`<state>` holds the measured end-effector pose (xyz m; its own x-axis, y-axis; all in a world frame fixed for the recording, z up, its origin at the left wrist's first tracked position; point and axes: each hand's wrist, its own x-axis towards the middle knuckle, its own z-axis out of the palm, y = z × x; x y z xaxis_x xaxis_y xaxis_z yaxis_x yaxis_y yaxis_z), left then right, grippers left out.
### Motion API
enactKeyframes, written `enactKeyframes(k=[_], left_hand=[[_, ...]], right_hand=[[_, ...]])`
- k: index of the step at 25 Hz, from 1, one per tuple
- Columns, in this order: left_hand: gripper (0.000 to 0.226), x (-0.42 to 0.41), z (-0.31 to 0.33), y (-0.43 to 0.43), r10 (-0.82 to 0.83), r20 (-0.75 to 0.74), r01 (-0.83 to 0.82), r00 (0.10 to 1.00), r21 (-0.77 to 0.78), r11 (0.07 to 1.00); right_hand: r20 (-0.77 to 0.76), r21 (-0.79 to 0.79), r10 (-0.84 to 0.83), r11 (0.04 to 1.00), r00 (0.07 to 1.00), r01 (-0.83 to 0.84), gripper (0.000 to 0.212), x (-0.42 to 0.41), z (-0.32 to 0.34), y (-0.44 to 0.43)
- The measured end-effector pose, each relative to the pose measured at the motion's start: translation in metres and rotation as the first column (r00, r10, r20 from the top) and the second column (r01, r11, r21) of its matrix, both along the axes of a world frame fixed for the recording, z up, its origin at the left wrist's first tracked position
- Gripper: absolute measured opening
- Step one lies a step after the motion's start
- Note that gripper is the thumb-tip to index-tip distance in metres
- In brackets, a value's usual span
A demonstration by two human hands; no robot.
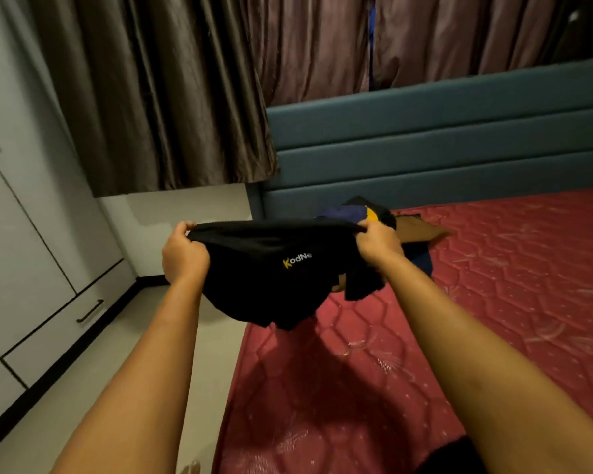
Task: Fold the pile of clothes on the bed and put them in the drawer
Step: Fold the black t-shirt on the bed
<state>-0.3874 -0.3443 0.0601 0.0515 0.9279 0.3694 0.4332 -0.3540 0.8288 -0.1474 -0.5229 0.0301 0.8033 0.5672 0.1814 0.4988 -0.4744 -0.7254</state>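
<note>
Head view: left hand (185,256) and right hand (379,246) each pinch a top corner of the soft black logo-printed T-shirt (271,278), sagging between them above the red quilted mattress (500,289) edge; it looks light, limp, best gripped at those corners.

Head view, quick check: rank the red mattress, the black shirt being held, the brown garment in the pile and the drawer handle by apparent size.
1. red mattress
2. black shirt, though it is nearest the camera
3. brown garment, only partly showing
4. drawer handle, smallest
</note>
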Motion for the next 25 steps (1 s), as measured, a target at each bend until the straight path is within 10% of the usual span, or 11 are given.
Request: enactKeyframes(k=[5,7,9,12,16,19,25], left_hand=[[0.041,-0.023,0.048,-0.035,0.066,-0.085,-0.073,0.994,-0.072,0.995],[0.057,-0.019,0.065,-0.054,-0.272,-0.117,0.267,0.955,-0.061,0.962],[0.084,-0.002,0.08,-0.097,-0.681,-0.138,0.679,0.72,-0.064,0.731],[0.102,0.037,0.074,-0.128,-0.769,-0.207,0.786,0.604,0.001,0.618],[0.03,0.054,0.048,-0.111,-0.684,0.152,0.686,0.714,0.042,0.726],[0.015,0.058,0.042,-0.086,-0.619,0.361,0.665,0.697,-0.001,0.747],[0.029,0.059,0.005,0.006,-0.371,0.31,0.464,0.875,-0.323,0.825]], right_hand=[[-0.073,0.221,0.083,0.973,0.994,-0.065,0.019,-0.03,0.066,-0.031],[-0.135,0.326,0.164,0.939,0.977,-0.112,0.021,-0.044,0.081,-0.034],[-0.183,0.367,0.316,0.9,0.931,-0.233,0.019,-0.063,0.102,-0.033],[-0.134,0.326,0.533,0.82,0.835,-0.471,0.011,-0.088,0.127,-0.035],[-0.124,0.572,0.705,0.626,0.698,-0.531,0.04,-0.079,0.1,-0.043],[-0.277,0.235,0.705,0.708,0.653,-0.666,0.049,-0.06,0.009,-0.037],[-0.258,-0.376,0.311,0.84,0.915,-0.391,0.012,-0.019,-0.13,-0.01]])
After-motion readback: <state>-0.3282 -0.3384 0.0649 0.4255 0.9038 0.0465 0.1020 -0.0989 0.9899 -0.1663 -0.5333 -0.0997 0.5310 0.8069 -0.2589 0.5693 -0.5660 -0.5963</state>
